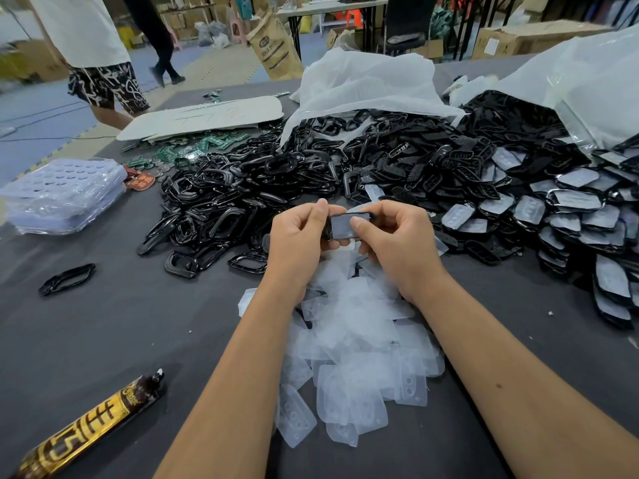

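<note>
Both my hands hold one small black shell with a translucent pad point(340, 227) set in it, above the table's middle. My left hand point(299, 236) grips its left end, thumb on top. My right hand point(394, 236) grips the right end, its thumb pressing on the pad's face. Under my wrists lies a heap of translucent rubber pads point(356, 368). Behind the hands spreads a big pile of black plastic frames point(224, 198). To the right sits a pile of black shells fitted with pads point(570, 216).
A dark grey table point(103, 340) carries everything. A lone black frame point(67, 279) lies at the left, a gold-brown wrapped stick point(90, 423) near the front left, stacked clear trays point(65, 195) at far left, green circuit boards point(193, 146), white bags point(366, 84). People walk behind.
</note>
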The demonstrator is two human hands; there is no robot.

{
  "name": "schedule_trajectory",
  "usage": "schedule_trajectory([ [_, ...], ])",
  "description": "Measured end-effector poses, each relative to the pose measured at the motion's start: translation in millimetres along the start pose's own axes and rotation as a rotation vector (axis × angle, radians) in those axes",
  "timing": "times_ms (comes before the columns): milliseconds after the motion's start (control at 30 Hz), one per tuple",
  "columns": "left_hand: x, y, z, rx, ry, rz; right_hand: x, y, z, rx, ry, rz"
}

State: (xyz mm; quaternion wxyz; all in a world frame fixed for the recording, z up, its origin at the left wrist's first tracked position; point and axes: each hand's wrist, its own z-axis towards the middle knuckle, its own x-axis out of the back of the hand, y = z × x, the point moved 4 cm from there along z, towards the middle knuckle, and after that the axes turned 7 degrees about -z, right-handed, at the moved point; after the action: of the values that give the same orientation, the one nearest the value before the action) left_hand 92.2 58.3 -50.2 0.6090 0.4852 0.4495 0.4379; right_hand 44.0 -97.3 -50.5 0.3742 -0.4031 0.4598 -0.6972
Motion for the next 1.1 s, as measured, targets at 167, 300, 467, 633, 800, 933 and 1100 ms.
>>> schedule_trajectory([
  [167, -1, 1, -2, -0.037, -0.052, -0.012, 1, 0, 0, -0.006, 0.004, 0.012],
  [300, -2, 1, -1, -0.065, -0.042, 0.038, 0, 2, 1, -0.004, 0.0, 0.01],
  [467, -2, 0, -1, -0.029, -0.013, 0.013, -2, 2, 1, -0.013, -0.039, -0.015],
  [633, -3, 0, -1, -0.006, -0.024, -0.011, -3, 3, 1, -0.055, -0.054, 0.043],
  [800, -2, 0, -2, 0.056, -0.039, -0.078, -3, 4, 0, -0.039, -0.004, 0.038],
  [933, -1, -1, -1, 0.117, -0.026, -0.14, -1, 2, 0, -0.001, 0.008, 0.041],
  [1100, 1, 1, -3, 0.105, 0.013, -0.167, -1, -8, -4, 0.116, -0.051, 0.059],
])
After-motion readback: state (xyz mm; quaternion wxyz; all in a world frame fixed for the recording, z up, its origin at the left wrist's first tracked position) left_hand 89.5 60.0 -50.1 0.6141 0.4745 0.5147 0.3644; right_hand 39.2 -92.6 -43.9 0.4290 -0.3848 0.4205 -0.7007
